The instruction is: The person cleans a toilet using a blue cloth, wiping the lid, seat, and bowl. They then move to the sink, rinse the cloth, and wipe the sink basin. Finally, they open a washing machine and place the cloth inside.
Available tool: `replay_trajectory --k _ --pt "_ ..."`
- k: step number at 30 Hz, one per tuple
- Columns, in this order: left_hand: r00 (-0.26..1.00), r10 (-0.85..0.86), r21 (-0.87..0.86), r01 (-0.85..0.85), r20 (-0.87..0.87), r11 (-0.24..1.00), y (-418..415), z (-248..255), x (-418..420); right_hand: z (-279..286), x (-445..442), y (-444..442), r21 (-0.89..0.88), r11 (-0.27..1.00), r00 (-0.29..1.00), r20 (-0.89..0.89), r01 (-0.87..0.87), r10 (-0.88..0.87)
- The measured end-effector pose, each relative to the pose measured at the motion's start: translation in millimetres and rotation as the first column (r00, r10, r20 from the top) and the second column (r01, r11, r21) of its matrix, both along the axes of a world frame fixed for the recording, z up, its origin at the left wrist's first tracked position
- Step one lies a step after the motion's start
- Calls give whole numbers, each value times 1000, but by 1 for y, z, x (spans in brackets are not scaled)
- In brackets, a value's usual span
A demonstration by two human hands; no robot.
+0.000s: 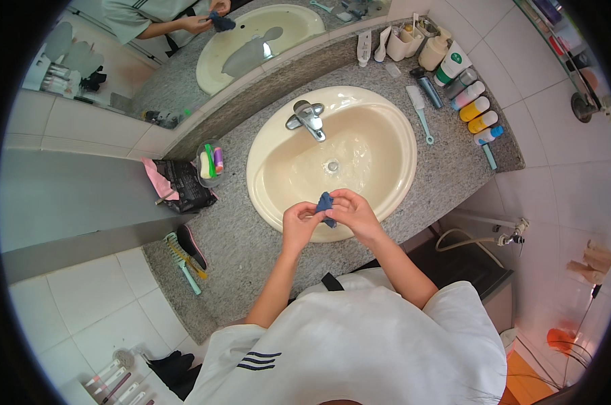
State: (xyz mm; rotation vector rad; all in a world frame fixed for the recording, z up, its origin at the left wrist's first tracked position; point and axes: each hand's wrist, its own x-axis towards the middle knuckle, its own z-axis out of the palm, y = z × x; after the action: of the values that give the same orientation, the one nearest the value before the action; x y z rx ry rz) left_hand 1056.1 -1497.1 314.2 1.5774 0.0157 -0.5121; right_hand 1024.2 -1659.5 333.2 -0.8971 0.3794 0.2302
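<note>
Between my two hands is a small bunched piece of dark blue cloth (325, 203). My left hand (301, 223) pinches its left side between thumb and fingers. On the other side my right hand (353, 212) grips it, the thumb lying across the front. Both hands are over the near rim of a cream oval washbasin (257, 177), set into a grey granite counter (234, 253). A chrome tap (308, 120) stands at the back of the basin. Shallow clear water lies around the metal drain (332, 165).
Left of the basin are a soap dish (211, 164), a black pouch (186, 185) and brushes (190, 245). To the right lie a pale blue brush (420, 114) and a shaver-like device (427, 87); several bottles (473, 109) line the wall. A mirror (168, 66) spans the back.
</note>
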Motion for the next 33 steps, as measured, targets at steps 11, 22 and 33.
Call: replay_trajectory --k 11,22,33 --pt "844 122 -493 -415 -522 764 26 13 -14 2 -1 0 -441 897 996 93 35 7" --pt "805 -377 -551 76 -458 831 37 47 -30 4 -3 0 408 911 964 -261 55 59" --pt "902 -98 -740 -280 -422 612 28 74 -24 26 -15 45 -568 637 829 515 521 -219"
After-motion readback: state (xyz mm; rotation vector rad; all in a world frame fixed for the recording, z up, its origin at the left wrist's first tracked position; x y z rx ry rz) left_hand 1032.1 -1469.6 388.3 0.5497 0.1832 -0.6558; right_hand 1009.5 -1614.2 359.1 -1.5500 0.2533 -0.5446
